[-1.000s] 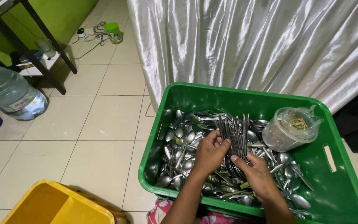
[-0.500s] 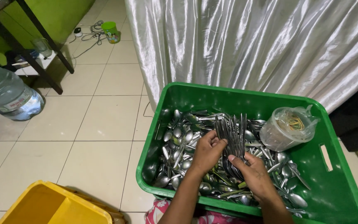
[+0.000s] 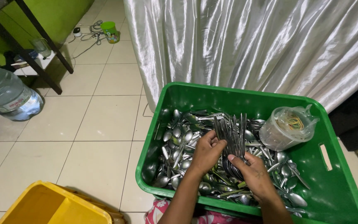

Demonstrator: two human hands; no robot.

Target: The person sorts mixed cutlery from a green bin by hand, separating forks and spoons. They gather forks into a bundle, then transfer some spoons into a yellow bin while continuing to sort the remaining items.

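Both my hands are down in the green crate, wrapped around one bundle of forks. My left hand closes on the handles from the left side, fingers curled tight; my right hand clamps the lower end, thumb pressed across the metal. The tines stick up and away from my grip. Under and around my knuckles lies a heap of loose spoons. Just right of the bundle sits a clear plastic tub holding rubber bands. Far off to my lower left is a yellow bin.
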